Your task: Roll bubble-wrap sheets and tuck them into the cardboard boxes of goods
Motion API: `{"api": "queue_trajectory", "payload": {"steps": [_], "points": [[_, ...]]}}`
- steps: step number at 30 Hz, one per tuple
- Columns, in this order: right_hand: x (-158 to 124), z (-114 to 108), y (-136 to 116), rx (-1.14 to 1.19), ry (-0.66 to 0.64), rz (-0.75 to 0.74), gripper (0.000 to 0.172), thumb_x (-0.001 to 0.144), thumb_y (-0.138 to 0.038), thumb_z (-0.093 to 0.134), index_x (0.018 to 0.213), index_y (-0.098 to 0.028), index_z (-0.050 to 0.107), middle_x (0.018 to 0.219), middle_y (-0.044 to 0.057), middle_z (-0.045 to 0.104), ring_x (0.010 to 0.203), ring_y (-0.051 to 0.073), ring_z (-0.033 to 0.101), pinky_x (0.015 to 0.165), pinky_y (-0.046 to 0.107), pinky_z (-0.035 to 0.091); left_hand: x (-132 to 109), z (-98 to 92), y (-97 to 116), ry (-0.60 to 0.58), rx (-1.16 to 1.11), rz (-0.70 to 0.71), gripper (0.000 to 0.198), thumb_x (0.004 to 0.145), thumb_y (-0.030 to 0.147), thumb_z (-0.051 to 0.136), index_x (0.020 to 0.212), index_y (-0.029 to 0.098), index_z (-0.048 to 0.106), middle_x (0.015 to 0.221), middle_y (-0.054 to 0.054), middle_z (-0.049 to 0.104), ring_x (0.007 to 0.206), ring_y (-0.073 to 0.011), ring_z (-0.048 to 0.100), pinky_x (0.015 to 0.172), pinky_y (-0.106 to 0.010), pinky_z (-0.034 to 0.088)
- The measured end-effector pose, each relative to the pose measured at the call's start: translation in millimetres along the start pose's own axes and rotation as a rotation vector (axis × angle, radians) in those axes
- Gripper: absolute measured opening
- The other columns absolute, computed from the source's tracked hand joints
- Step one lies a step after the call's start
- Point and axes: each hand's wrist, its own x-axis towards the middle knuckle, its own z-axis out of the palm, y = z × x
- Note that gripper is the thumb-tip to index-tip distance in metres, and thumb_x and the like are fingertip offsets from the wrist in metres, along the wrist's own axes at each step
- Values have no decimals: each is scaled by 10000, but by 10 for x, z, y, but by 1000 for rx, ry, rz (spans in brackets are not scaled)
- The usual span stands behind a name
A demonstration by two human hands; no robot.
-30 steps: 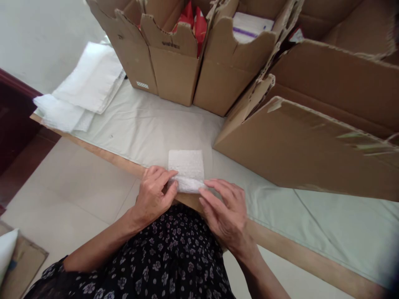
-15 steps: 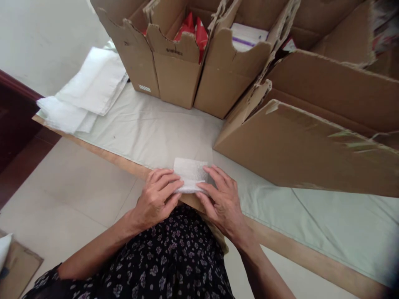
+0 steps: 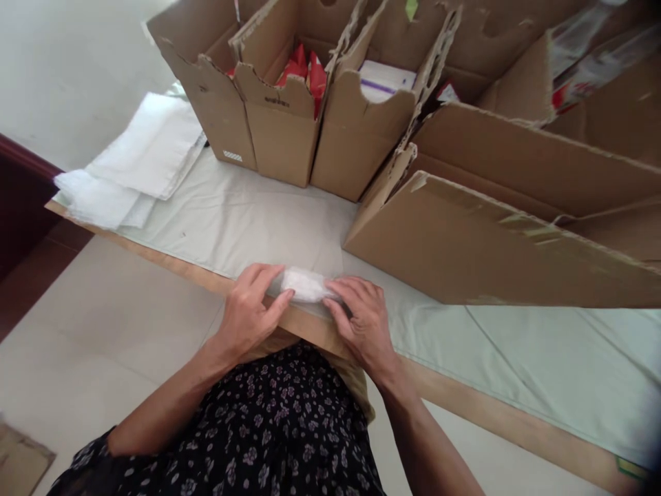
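Note:
A small white foam sheet [image 3: 304, 284], rolled into a narrow bundle, lies at the near edge of the table [image 3: 480, 406] on a pale green cloth [image 3: 248, 220]. My left hand [image 3: 250, 313] grips the bundle's left end with curled fingers. At the right end, my right hand [image 3: 361, 320] presses its fingers over and around the bundle. Whatever may be wrapped inside is hidden.
Open cardboard boxes [image 3: 289, 131] stand at the back, holding red packets [image 3: 302, 65] and a white pack [image 3: 385, 79]. A big cardboard flap [image 3: 490, 241] leans on the right. A stack of white foam sheets [image 3: 139, 155] lies at the far left.
The flat foam square has been rolled away from me into a tight narrow bundle. Both hands moved forward over it and closed around its ends.

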Motion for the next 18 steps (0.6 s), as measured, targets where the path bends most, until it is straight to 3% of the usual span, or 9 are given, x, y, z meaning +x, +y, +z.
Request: {"api": "queue_trajectory", "payload": {"steps": [1,3,6,9,11,13,16,18], "points": [[5,-11,-8,43,28,25,211,1050,-309,568,1149,-217,730,1083,74,766,1041,248,690,927,426,509,-54,-47,40,-8,-96,-81,225,976,314,638,1135,179,720,995,-88,751,876,-211,705,804,-356,602],[-12,-52,-53,125,74,67,192,1048,-306,573,1119,-234,736,1058,62,770,1006,232,703,915,421,518,-161,-109,118,-130,-352,-285,231,957,359,670,1095,185,733,890,-59,759,744,-180,707,670,-303,606],[-95,-137,-168,215,105,62,163,1027,-266,604,1120,-247,736,1046,47,773,1024,223,703,938,426,523,-266,-72,191,-341,-787,-568,447,904,488,730,1214,167,704,953,-92,782,738,-200,741,581,-290,617],[-227,-224,-256,226,114,16,154,1001,-200,632,1106,-242,736,1018,42,767,1042,215,693,967,425,522,-287,50,223,-275,-1015,-718,794,842,512,795,1493,168,498,1121,-139,777,869,-242,774,658,-322,658],[-337,-286,-266,233,95,24,147,996,-198,638,1082,-249,746,1104,55,756,1096,217,682,992,426,527,-276,96,261,-236,-1059,-747,903,833,477,815,1570,174,388,1127,-135,781,894,-237,778,734,-330,664],[-457,-353,-239,305,20,107,215,993,-284,660,1192,-264,739,1348,91,690,1249,249,644,1052,450,533,-270,96,325,-267,-1046,-739,856,863,434,797,1574,184,390,1138,-121,785,903,-214,777,802,-317,653],[-601,-455,-176,571,-158,362,606,979,-489,667,1530,-269,540,1585,142,519,1410,301,565,1116,479,533,-293,84,440,-319,-943,-678,726,945,378,724,1583,229,410,1237,-101,768,951,-182,768,846,-276,627],[-643,-526,-150,775,-230,511,737,967,-585,649,1594,-245,460,1517,160,587,1334,297,637,1081,448,567,-317,123,497,-319,-880,-580,652,988,352,671,1582,243,426,1278,-95,758,975,-178,763,847,-263,618]]}}
